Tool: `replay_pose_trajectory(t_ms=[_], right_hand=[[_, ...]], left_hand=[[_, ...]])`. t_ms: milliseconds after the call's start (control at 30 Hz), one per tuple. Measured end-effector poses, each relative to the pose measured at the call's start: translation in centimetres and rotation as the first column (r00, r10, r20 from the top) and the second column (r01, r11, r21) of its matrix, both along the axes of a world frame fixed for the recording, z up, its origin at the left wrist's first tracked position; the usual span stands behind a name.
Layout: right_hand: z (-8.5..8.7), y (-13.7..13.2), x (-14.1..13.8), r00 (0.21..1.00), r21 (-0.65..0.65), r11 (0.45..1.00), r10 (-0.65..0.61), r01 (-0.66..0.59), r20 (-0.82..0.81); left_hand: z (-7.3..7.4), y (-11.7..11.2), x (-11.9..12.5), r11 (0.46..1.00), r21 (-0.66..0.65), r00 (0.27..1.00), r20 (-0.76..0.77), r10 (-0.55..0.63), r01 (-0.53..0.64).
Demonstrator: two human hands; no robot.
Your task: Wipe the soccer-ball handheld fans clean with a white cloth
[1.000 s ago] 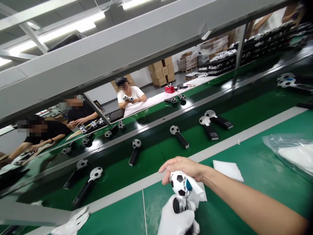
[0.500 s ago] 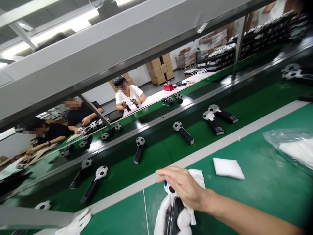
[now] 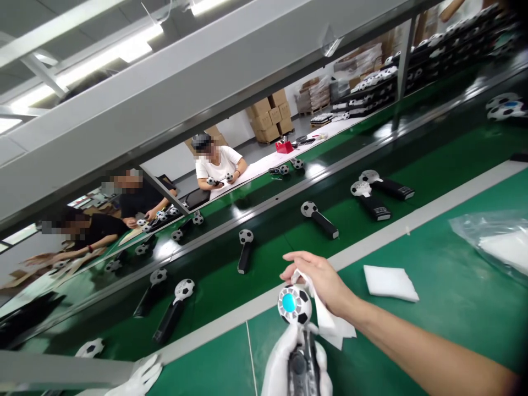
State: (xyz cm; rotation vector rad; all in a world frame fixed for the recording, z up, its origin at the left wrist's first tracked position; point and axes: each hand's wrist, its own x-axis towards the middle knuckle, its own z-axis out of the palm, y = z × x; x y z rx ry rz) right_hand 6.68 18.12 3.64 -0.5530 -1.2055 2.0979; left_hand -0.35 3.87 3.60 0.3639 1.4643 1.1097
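Note:
My left hand (image 3: 278, 363), in a white glove, is wrapped round the black handle of a handheld device with a football-patterned head (image 3: 303, 308). The device stands upright, and a bright blue disc shows in the middle of its round head. Just above and to the right of that head is my bare right hand (image 3: 319, 280). Its fingers are bent round a white cloth or wipe (image 3: 328, 322), which hangs down beside the device. The cloth lies close to the ball head; whether it touches cannot be made out.
Beyond the grey edge strip, a green conveyor belt (image 3: 280, 250) carries several similar devices. A white foam piece (image 3: 390, 283) and a clear plastic bag (image 3: 490, 236) lie on my green bench at right. A white glove (image 3: 144, 377) is at lower left. Several people work across the belt.
My right hand has lifted off the ball head and moved up and right with the cloth. The head's blue disc now faces me. Devices on the belt have shifted right in view.

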Motion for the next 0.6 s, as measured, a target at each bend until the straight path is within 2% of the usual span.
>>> replay_pose_trajectory(t_ms=[33,67,100,133,167,200,233,267,300,333,367,400,467,533,600], right_hand=[[0.5,-0.4,0.2,1.0,0.227,0.974,-0.005,-0.002,0.029],[0.8,-0.8,0.4,0.998,0.456,0.889,-0.001,-0.03,0.069],[1.0,-1.1,0.4,0.993,0.638,0.767,-0.007,-0.072,0.121],[0.9,-1.2,0.3,0.984,0.754,0.647,-0.028,-0.118,0.179],[0.6,-1.1,0.2,0.971,0.803,0.572,-0.048,-0.166,0.235],[0.2,-0.7,-0.1,0.959,0.798,0.569,-0.054,-0.2,0.279],[-0.4,0.0,-0.4,0.955,0.735,0.648,-0.039,-0.199,0.293],[-1.0,1.0,-0.7,0.963,0.623,0.766,-0.021,-0.156,0.267],[-1.6,2.2,-1.0,0.978,0.474,0.877,-0.025,-0.078,0.207],[-2.2,3.4,-1.2,0.988,0.306,0.951,-0.072,0.028,0.134],[-2.5,4.7,-1.3,0.984,0.175,0.974,-0.159,0.143,0.081],[-2.8,5.7,-1.1,0.964,0.084,0.963,-0.26,0.255,0.052],[-2.9,6.8,-0.2,0.912,0.017,0.913,-0.409,0.409,0.039],[-2.9,6.0,1.2,0.893,-0.038,0.892,-0.449,0.45,0.044],[-3.5,3.7,2.7,0.934,-0.058,0.934,-0.347,0.352,0.084]], left_hand=[[-0.2,0.2,0.1,1.0,0.001,1.0,-0.005,-0.011,0.011],[-0.3,0.4,0.2,1.0,0.005,1.0,-0.016,-0.022,0.022],[-0.5,0.6,0.3,0.999,0.012,0.999,-0.031,-0.033,0.034],[-0.5,0.8,0.4,0.999,0.019,0.998,-0.049,-0.047,0.048],[-0.6,1.0,0.5,0.998,0.024,0.996,-0.068,-0.063,0.065],[-0.6,1.2,0.5,0.996,0.027,0.993,-0.086,-0.082,0.085],[-0.6,1.5,0.5,0.994,0.029,0.989,-0.104,-0.102,0.106],[-0.5,1.9,0.4,0.992,0.03,0.985,-0.124,-0.121,0.126],[-0.5,2.4,0.3,0.989,0.032,0.98,-0.147,-0.136,0.143],[-0.5,3.2,0.0,0.987,0.034,0.973,-0.175,-0.147,0.156],[-0.6,4.2,-0.4,0.986,0.037,0.966,-0.209,-0.152,0.163],[-0.7,5.5,-1.0,0.986,0.039,0.957,-0.25,-0.15,0.165],[-1.0,8.6,-2.8,0.988,0.04,0.926,-0.356,-0.127,0.151],[-1.4,12.0,-5.3,0.993,0.04,0.859,-0.506,-0.079,0.115],[-1.7,15.1,-7.9,0.996,0.07,0.724,-0.689,0.006,0.058]])
